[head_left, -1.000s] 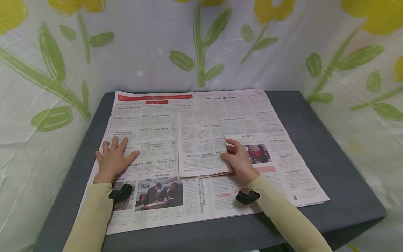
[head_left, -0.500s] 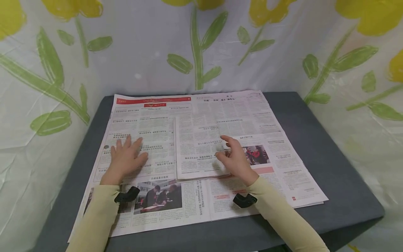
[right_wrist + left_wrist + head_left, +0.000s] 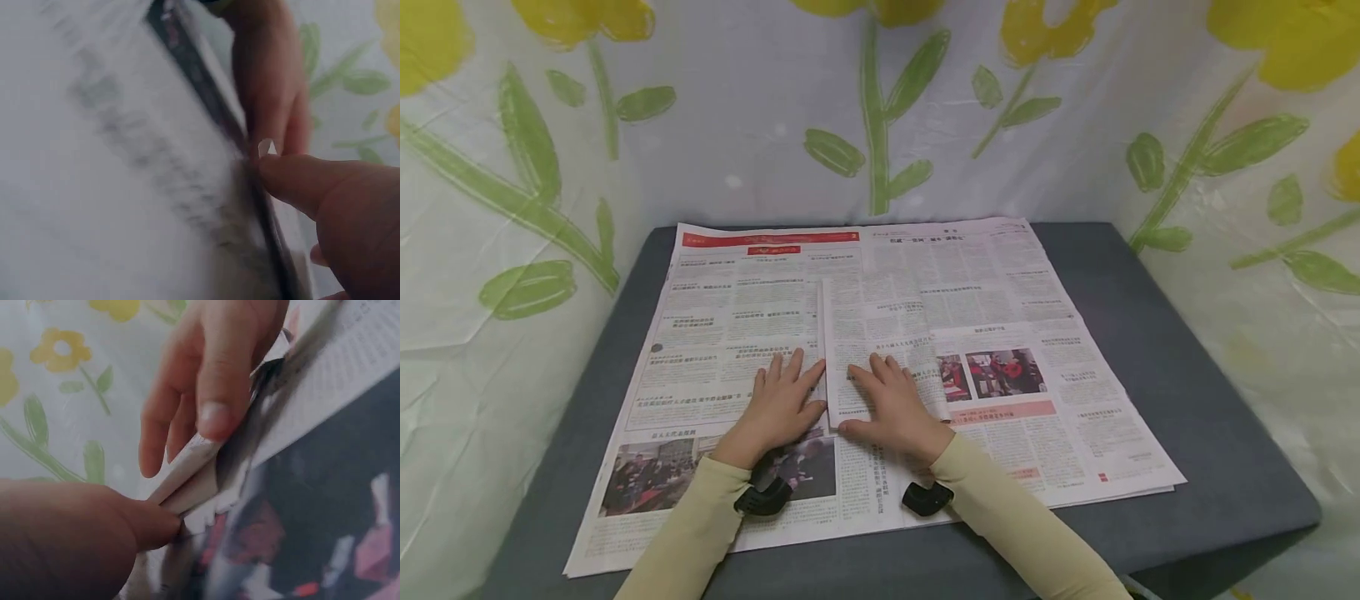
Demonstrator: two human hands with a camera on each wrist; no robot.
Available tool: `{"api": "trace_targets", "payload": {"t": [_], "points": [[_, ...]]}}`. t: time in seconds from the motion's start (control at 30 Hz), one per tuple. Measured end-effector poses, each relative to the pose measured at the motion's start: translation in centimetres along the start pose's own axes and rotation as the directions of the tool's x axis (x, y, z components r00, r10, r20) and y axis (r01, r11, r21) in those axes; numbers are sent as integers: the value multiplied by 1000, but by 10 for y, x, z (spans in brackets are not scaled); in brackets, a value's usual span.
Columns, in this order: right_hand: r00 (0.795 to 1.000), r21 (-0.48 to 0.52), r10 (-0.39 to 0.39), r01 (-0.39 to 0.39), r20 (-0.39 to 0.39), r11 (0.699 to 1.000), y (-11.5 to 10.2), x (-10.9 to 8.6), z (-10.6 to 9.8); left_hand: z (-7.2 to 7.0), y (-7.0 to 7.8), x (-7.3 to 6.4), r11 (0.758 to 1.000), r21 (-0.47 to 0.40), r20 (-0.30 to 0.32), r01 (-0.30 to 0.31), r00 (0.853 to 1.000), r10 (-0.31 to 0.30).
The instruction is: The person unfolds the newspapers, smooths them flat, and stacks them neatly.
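Observation:
A small folded newspaper [image 3: 880, 304] lies on a wide spread-out newspaper [image 3: 1037, 450]. My left hand [image 3: 778, 408] is at the folded newspaper's left edge, fingers extended and spread. In the left wrist view its thumb [image 3: 150, 522] is close against the layered edge [image 3: 194, 481]. My right hand [image 3: 898, 408] rests over the lower part of the folded newspaper, fingers spread and pointing up and left. Its thumb lies near the bottom left corner. The right wrist view is blurred, with the right thumb [image 3: 294, 178] by the paper's edge.
A dark grey table [image 3: 1210, 450] lies under the sheets. A pale curtain [image 3: 737, 142] with yellow flowers and green leaves surrounds its back and sides. Printed photos [image 3: 1006, 372] show on the large sheet. Each wrist wears a black camera band [image 3: 763, 497].
My left hand has slid right to the folded newspaper's left edge. My right hand has left its right edge and moved left onto it. The folded newspaper stays in about the same place.

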State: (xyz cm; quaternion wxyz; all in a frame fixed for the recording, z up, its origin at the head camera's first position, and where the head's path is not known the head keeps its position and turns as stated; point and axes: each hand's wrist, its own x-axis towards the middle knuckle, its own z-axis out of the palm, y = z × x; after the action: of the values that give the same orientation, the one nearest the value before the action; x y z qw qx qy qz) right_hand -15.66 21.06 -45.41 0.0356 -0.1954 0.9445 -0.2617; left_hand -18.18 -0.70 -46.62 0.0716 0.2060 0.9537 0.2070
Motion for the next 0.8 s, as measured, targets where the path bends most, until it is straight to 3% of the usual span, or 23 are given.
{"api": "trace_targets", "payload": {"t": [0.37,0.8], "points": [[998,-22,59,-58,16,998,0,-3,8,3,0,-2,1000,25,-15,-1,1000,1],[999,8,32,-32,-31,999,3,-2,10,4,-1,-3,1000,-2,-26,-12,1000,12]]}}
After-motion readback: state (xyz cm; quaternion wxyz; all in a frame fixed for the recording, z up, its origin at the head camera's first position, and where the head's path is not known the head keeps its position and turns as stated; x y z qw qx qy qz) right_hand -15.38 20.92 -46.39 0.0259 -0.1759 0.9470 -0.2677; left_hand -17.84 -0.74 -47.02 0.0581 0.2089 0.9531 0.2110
